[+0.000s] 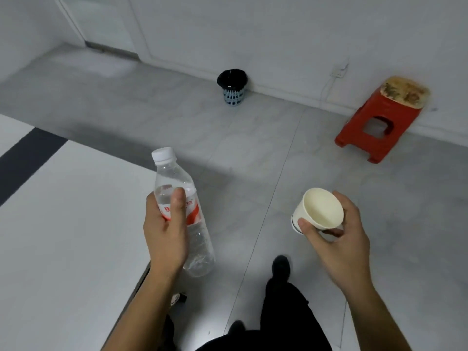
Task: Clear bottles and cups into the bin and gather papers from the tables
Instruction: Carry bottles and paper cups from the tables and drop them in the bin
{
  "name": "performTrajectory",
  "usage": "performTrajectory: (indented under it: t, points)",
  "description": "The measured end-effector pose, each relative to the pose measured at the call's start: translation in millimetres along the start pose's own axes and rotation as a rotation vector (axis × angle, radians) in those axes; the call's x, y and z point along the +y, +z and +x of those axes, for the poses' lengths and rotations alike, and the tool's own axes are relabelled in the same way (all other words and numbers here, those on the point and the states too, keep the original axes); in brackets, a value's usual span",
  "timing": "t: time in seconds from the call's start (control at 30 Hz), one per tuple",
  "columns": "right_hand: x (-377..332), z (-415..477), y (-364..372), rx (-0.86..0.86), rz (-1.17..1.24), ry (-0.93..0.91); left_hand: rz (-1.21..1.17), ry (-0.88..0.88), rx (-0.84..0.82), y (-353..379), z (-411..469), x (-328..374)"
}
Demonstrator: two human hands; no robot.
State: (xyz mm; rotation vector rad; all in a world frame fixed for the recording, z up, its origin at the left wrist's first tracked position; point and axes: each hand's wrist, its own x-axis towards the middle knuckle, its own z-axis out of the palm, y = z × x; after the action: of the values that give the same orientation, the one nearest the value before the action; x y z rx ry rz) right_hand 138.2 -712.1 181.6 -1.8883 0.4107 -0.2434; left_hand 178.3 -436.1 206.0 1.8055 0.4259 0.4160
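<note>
- Pale grey floor tiles (pixel 253 148) run up to a white wall, with a white table (pixel 63 224) filling the lower left of the head view.
- The bottle (pixel 182 211), clear plastic with a white cap and a red-and-white label, is held in the air just off the table's right edge, cap pointing up and away, its base tilted toward the person.
- The left hand (pixel 166 229) grips the bottle round its label, thumb across the front and fingers curled behind.
- The paper cup (pixel 317 211), white and seemingly dry inside, is tipped so its open mouth faces the camera, over the floor and well apart from the bottle.
- The right hand (pixel 336 236) holds the cup with the thumb on its lower wall and fingers curled round the far side.
- The bin (pixel 232 88), a small blue slotted basket with a black liner, stands on the floor against the wall, well ahead of both hands.
- A red plastic stool (pixel 379 122) with a stained, worn top stands at the wall to the right of the bin.
- A white cable (pixel 326 89) hangs from a wall socket between the bin and the stool.
- The person's dark trousers and a black shoe (pixel 280 266) show below the hands.
</note>
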Motion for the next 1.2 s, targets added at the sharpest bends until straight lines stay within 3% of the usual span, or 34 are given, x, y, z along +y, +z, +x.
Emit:
performTrajectory:
  t: [0.23, 0.5, 0.77, 1.0, 1.2]
  points:
    - [20, 228, 43, -0.029, -0.006, -0.070, 0.028, -0.024, -0.011, 160, 146, 11]
    - [-58, 481, 96, -0.153, -0.024, -0.183, 0.000, 0.044, 0.073, 278, 315, 84]
    - [-68, 681, 215, -0.263, -0.095, -0.206, -0.092, -0.010, 0.154, 381, 505, 46]
    - [-126, 874, 290, -0.213, -0.147, -0.218, -0.092, 0.026, 0.129, 471, 718, 72]
    - [-150, 1013, 331, -0.132, -0.072, -0.111, -0.103, 0.049, 0.062, 566, 864, 96]
